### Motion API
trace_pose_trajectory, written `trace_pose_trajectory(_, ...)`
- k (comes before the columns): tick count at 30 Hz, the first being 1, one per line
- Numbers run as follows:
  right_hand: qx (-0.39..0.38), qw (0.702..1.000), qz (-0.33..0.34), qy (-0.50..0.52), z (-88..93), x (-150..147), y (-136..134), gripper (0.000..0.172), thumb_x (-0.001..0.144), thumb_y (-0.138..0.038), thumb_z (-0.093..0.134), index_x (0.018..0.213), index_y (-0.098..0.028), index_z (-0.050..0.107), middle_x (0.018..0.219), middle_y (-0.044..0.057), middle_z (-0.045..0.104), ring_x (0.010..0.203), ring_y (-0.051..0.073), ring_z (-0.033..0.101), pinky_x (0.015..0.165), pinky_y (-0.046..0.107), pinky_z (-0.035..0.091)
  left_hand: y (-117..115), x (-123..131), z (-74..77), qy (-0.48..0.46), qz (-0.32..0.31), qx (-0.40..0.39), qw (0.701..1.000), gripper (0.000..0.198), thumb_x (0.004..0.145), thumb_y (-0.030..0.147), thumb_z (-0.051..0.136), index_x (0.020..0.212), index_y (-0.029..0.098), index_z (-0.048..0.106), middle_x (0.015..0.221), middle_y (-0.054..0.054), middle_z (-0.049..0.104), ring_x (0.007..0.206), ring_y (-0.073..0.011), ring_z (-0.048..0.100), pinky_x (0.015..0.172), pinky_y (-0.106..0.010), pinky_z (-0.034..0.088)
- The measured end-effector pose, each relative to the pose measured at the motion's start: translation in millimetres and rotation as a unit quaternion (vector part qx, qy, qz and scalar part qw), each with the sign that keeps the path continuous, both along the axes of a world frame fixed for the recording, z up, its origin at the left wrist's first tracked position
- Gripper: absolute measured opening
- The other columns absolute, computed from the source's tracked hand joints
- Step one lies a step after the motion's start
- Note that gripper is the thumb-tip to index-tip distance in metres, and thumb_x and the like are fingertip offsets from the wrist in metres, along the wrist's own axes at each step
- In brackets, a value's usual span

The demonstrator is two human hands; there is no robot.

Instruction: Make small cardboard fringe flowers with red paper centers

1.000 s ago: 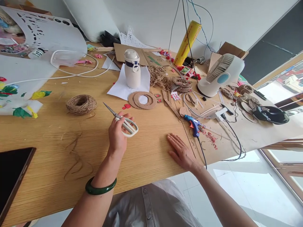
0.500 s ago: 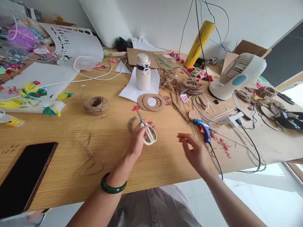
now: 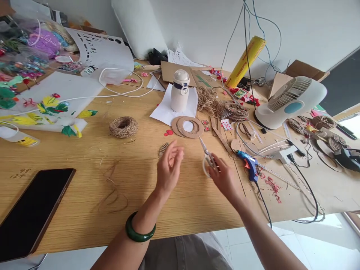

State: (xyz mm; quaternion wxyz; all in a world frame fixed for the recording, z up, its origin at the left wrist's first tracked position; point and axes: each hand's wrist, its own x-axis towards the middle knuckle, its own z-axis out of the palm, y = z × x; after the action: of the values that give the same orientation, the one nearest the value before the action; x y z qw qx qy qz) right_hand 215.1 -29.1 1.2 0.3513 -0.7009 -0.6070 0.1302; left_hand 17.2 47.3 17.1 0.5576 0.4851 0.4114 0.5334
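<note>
The scissors are in the right hand now. A moment ago, the left hand had them. The right hand grips the white handles, and the blades point up and away. The scissors are in front of the white bottle, a bit to its right, above the wooden table. The left hand holds nothing. Its fingers are loosely bent, and it is up off the table, with a green bangle on the wrist. A small ridged cardboard strip lies just beside those fingers. Far to the left of the bottle, a clear plastic bag holds purple and other bright bits.
</note>
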Motion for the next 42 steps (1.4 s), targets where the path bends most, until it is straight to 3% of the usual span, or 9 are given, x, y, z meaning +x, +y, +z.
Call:
trace_pose_trajectory(5, -0.018, 0.976, -0.010, -0.217, -1.1, 46, -10, 0.040, 0.094, -0.030, 0.048, 0.128, -0.015, 0.063, 0.115, 0.020, 0.069, 0.096, 0.031, 0.068, 0.081, 0.045, 0.057, 31, -33, -3.3, 0.207, 0.176, 0.037, 0.962, 0.021, 0.086, 0.028, 0.061, 0.102, 0.023, 0.073, 0.085, -0.005, 0.071, 0.080, -0.0222, 0.063, 0.074, -0.032, 0.048)
trace_pose_trajectory(8, -0.023, 0.956, -0.006, -0.292, 11.0, 44, -4, 0.030, 0.094, -0.026, 0.049, 0.110, -0.017, 0.072, 0.105, 0.017, 0.072, 0.096, 0.033, 0.064, 0.080, 0.047, 0.056, 36, -38, -10.1, 0.361, 0.190, 0.071, 0.910, 0.017, 0.084, 0.022, 0.060, 0.092, 0.025, 0.074, 0.092, -0.009, 0.068, 0.088, -0.0280, 0.060, 0.078, -0.038, 0.045)
trace_pose_trajectory(13, 0.036, 0.987, 0.067, -0.145, 29.1, -3, 39, 0.027, 0.093, -0.022, 0.051, 0.109, -0.019, 0.073, 0.109, 0.015, 0.071, 0.105, 0.032, 0.061, 0.091, 0.051, 0.053, 36, -30, -22.0, 0.429, 0.165, 0.060, 0.886, 0.013, 0.080, 0.025, 0.064, 0.090, 0.022, 0.072, 0.109, -0.016, 0.063, 0.111, -0.0394, 0.049, 0.087, -0.048, 0.042)
trace_pose_trajectory(16, 0.022, 0.988, 0.152, -0.032, 23.4, -41, 76, 0.025, 0.087, -0.016, 0.059, 0.106, -0.021, 0.073, 0.108, 0.012, 0.072, 0.105, 0.030, 0.063, 0.093, 0.049, 0.053, 37, -29, -25.5, 0.413, 0.162, 0.065, 0.894, 0.007, 0.078, 0.026, 0.067, 0.084, 0.023, 0.069, 0.105, -0.015, 0.062, 0.111, -0.0383, 0.049, 0.094, -0.050, 0.040)
trace_pose_trajectory(20, 0.011, 0.986, 0.154, 0.064, 7.5, -73, 103, 0.031, 0.083, -0.013, 0.060, 0.111, -0.020, 0.070, 0.110, 0.010, 0.071, 0.097, 0.023, 0.066, 0.090, 0.042, 0.056, 38, -31, -25.9, 0.365, 0.155, 0.057, 0.916, 0.005, 0.076, 0.023, 0.068, 0.075, 0.023, 0.064, 0.091, -0.011, 0.064, 0.104, -0.0342, 0.055, 0.097, -0.048, 0.039)
trace_pose_trajectory(25, -0.005, 0.971, 0.100, 0.218, -2.7, -64, 89, 0.031, 0.089, -0.029, 0.057, 0.117, -0.018, 0.065, 0.113, 0.013, 0.070, 0.091, 0.020, 0.069, 0.081, 0.038, 0.060, 33, -20, -23.5, 0.250, 0.118, 0.013, 0.961, 0.005, 0.080, 0.026, 0.067, 0.078, 0.024, 0.063, 0.077, -0.003, 0.067, 0.072, -0.0212, 0.062, 0.082, -0.038, 0.049)
trace_pose_trajectory(30, -0.058, 0.926, 0.111, 0.355, -1.0, -56, 66, 0.039, 0.091, -0.049, 0.056, 0.111, -0.018, 0.067, 0.095, 0.010, 0.076, 0.081, 0.021, 0.072, 0.074, 0.038, 0.062, 17, 4, -20.8, 0.093, 0.052, -0.038, 0.994, 0.019, 0.083, 0.033, 0.067, 0.098, 0.021, 0.067, 0.093, -0.006, 0.073, 0.085, -0.0188, 0.069, 0.078, -0.031, 0.055)
trace_pose_trajectory(35, -0.096, 0.849, 0.084, 0.513, 0.0, -55, 62, 0.037, 0.079, -0.044, 0.073, 0.107, -0.020, 0.066, 0.090, 0.005, 0.075, 0.077, 0.020, 0.071, 0.073, 0.036, 0.060, 7, 16, -16.9, 0.009, 0.014, -0.107, 0.994, 0.026, 0.078, 0.036, 0.073, 0.095, 0.017, 0.068, 0.088, -0.007, 0.073, 0.076, -0.0190, 0.069, 0.065, -0.030, 0.057)
trace_pose_trajectory(42, -0.071, 0.861, 0.074, 0.498, 4.3, -41, 59, 0.035, 0.079, -0.027, 0.072, 0.112, -0.019, 0.064, 0.085, 0.001, 0.069, 0.075, 0.015, 0.066, 0.069, 0.029, 0.055, 11, 13, -2.3, -0.001, -0.035, -0.249, 0.968, 0.047, 0.084, 0.058, 0.060, 0.082, 0.012, 0.071, 0.076, -0.009, 0.072, 0.069, -0.0192, 0.069, 0.065, -0.031, 0.057)
